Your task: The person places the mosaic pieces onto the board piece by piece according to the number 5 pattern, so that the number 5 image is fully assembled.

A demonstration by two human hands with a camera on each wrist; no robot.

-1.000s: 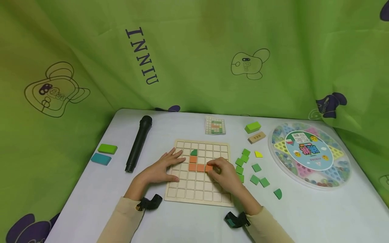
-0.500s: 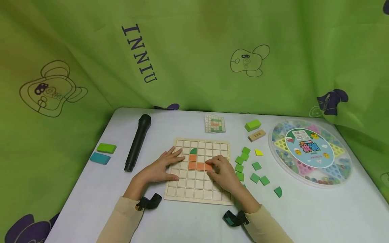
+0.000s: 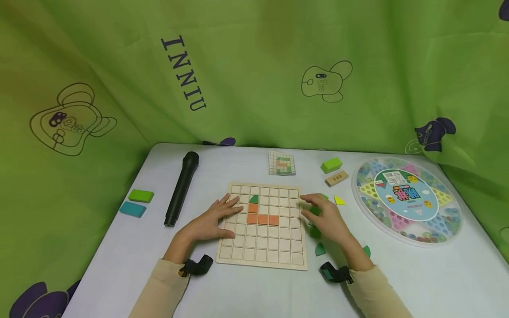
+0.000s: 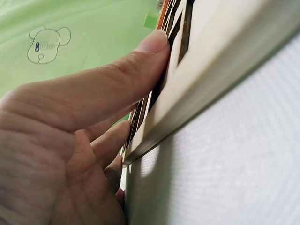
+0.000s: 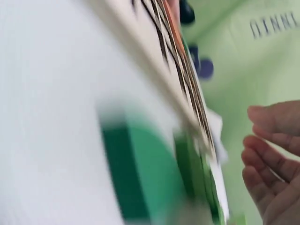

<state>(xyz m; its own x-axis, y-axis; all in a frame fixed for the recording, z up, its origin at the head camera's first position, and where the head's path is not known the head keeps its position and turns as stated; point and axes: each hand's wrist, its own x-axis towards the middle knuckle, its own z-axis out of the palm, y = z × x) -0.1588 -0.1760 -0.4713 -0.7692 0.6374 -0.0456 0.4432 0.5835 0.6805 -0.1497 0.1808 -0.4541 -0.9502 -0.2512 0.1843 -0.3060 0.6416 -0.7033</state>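
Note:
A wooden grid board lies on the white table, with several orange square tiles and one dark green quarter-round piece in its cells. My left hand rests spread on the board's left side; in the left wrist view its thumb lies on the frame edge. My right hand is just off the board's right edge, over the loose green tiles, and hides most of them. Its fingers are loosely bent with nothing between them. A loose quarter-round piece lies below that hand.
A pattern card lies behind the board. A black microphone, a green block and a teal block are at left. To the right are a yellow piece, a wooden block and a round marble-game case.
My right hand has let go of the rightmost orange tile, which now lies in its cell, and has moved right over the green tiles. The left hand stays in place.

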